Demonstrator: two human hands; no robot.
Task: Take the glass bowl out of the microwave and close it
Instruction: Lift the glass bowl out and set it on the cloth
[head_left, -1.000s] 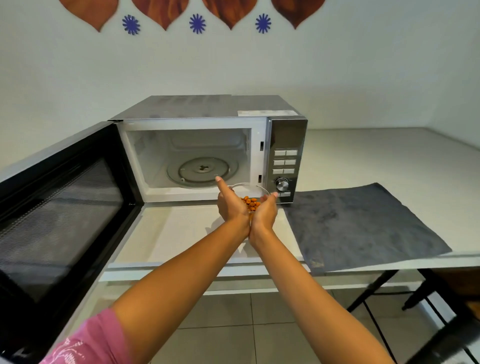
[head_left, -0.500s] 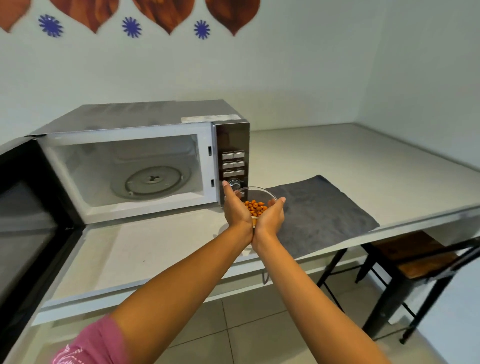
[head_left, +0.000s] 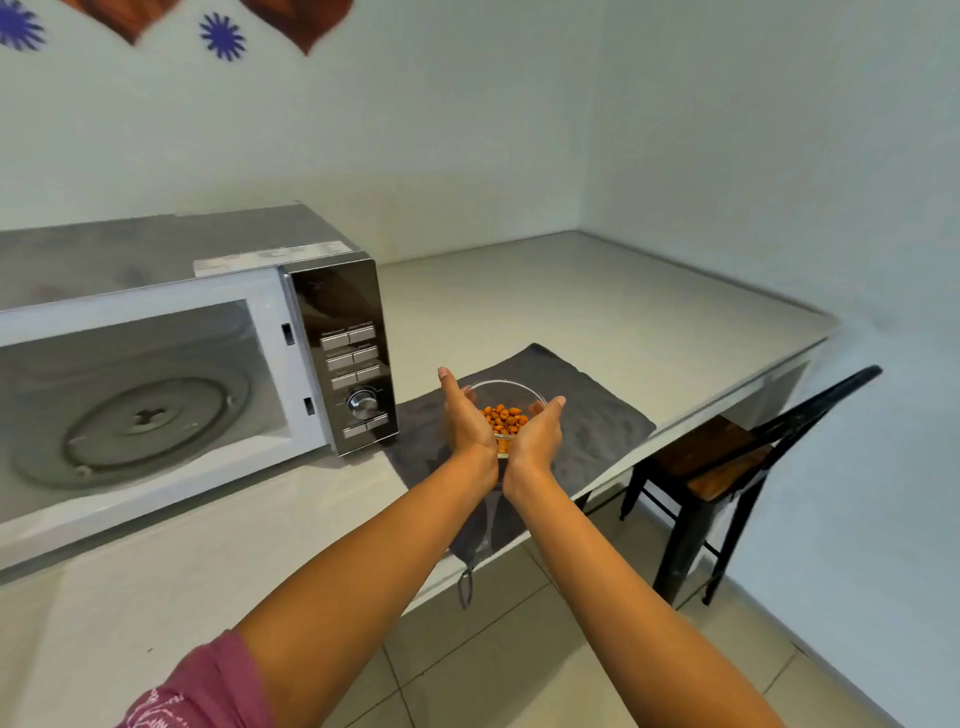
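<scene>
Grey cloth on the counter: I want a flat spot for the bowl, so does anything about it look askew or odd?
Yes. The grey cloth lies skewed, its near corner drooping over the counter edge. The glass bowl, cupped in left hand and right hand, shows no spill.

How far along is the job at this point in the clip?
Done: the glass bowl of orange snacks is out of the microwave, whose cavity shows only the bare turntable. In hand: the left hand and right hand cup the bowl over the grey cloth. Left: set it down and shut the microwave; the cavity stands open, its door out of frame.
</scene>
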